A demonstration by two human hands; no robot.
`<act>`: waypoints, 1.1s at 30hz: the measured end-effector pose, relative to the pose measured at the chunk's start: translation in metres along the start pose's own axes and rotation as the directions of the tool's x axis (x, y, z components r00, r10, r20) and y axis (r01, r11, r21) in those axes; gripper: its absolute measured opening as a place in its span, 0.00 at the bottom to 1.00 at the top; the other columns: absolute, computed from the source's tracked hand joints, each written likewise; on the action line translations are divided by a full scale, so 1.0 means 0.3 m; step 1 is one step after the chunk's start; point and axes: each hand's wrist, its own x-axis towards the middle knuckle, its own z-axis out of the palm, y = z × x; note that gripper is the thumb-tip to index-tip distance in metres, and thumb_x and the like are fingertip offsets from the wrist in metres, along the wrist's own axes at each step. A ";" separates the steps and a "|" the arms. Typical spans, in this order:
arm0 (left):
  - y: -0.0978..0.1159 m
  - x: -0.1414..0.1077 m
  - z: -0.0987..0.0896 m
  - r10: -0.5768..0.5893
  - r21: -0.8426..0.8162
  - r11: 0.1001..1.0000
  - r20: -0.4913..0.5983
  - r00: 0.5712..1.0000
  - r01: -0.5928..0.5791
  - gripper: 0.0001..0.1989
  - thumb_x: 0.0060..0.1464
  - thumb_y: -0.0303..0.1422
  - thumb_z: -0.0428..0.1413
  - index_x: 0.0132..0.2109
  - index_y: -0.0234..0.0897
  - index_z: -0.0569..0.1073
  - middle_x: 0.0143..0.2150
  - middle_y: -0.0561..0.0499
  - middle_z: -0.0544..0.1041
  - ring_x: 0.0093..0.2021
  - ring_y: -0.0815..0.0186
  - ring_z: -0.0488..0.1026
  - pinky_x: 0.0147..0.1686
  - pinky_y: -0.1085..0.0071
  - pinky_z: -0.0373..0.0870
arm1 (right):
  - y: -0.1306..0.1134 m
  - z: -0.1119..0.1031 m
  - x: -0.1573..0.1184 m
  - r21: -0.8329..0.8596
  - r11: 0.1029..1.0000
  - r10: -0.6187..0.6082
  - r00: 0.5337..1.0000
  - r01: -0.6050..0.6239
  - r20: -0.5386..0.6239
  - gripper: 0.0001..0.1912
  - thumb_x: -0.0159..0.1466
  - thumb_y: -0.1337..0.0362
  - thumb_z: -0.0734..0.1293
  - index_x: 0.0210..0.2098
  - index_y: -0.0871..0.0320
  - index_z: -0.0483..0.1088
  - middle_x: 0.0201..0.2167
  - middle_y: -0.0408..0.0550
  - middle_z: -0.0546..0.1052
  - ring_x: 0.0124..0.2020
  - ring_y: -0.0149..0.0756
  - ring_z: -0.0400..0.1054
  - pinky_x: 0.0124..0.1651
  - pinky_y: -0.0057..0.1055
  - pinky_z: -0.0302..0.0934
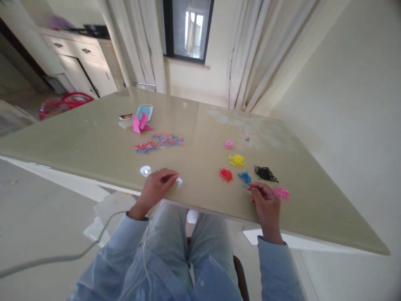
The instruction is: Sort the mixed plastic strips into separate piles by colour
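Observation:
My right hand (266, 202) is pinched at the near edge of the small blue pile (244, 177), with a thin blue strip (246, 186) at its fingertips. Beside it lie a pink pile (282, 192), a black pile (265, 173), a red pile (226, 174) and a yellow pile (237, 160) of similar thin pieces. Near the table's front edge, my left hand (158, 186) has thumb and forefinger pressed together. A small whitish spot (179, 182) shows by those fingertips; whether they grip anything there is unclear. A shiny white round object (145, 170) lies just behind that hand.
Mixed red, blue and pink pieces (167, 140) lie left of centre on the table (200, 121). Beyond them are a folded pink paper shape (142, 124) and a light-blue packet (145, 111). A pink roll (229, 144) sits behind the yellow pile. A grey cable (78, 255) hangs at left.

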 end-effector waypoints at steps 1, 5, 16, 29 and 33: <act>-0.009 0.011 -0.017 -0.051 -0.053 0.997 -0.041 0.998 0.049 0.15 0.55 0.44 0.56 0.37 0.37 0.80 0.34 0.49 0.81 0.34 0.65 0.76 0.35 0.72 0.70 | 0.002 -0.002 0.001 -0.007 1.000 -0.010 1.000 0.011 0.012 0.10 0.54 0.59 0.67 0.32 0.58 0.75 0.27 0.46 0.79 0.21 0.31 0.65 0.22 0.27 0.61; -0.065 0.073 -0.119 -0.204 -0.033 0.979 -0.288 0.935 0.203 0.17 0.52 0.43 0.55 0.38 0.35 0.80 0.33 0.49 0.81 0.30 0.65 0.75 0.32 0.72 0.69 | 0.010 -0.011 0.006 -0.030 0.999 -0.040 0.999 0.041 0.036 0.09 0.52 0.59 0.66 0.29 0.58 0.74 0.25 0.45 0.77 0.20 0.31 0.64 0.23 0.27 0.61; -0.110 0.193 -0.221 -0.320 0.562 0.708 -0.284 0.904 0.427 0.15 0.55 0.40 0.53 0.43 0.41 0.81 0.45 0.43 0.80 0.45 0.55 0.76 0.41 0.65 0.71 | 0.023 -0.018 0.014 -0.127 0.992 -0.015 0.998 0.023 0.067 0.15 0.51 0.54 0.66 0.31 0.58 0.76 0.27 0.49 0.79 0.21 0.35 0.67 0.24 0.29 0.62; -0.120 0.215 -0.180 -0.309 0.587 0.660 -0.357 0.882 0.469 0.16 0.57 0.41 0.50 0.42 0.41 0.80 0.44 0.43 0.79 0.44 0.53 0.77 0.39 0.63 0.72 | 0.010 -0.012 0.009 -0.163 0.986 -0.028 0.998 0.036 0.053 0.15 0.51 0.54 0.67 0.31 0.58 0.76 0.28 0.50 0.80 0.22 0.36 0.68 0.26 0.30 0.64; -0.116 0.226 -0.181 -0.316 0.589 0.660 -0.346 0.883 0.467 0.16 0.59 0.39 0.49 0.43 0.41 0.80 0.45 0.42 0.79 0.44 0.54 0.77 0.40 0.63 0.72 | 0.007 -0.011 0.009 -0.176 0.984 -0.020 0.998 0.030 0.059 0.15 0.51 0.54 0.67 0.31 0.58 0.76 0.28 0.50 0.80 0.22 0.37 0.69 0.25 0.30 0.64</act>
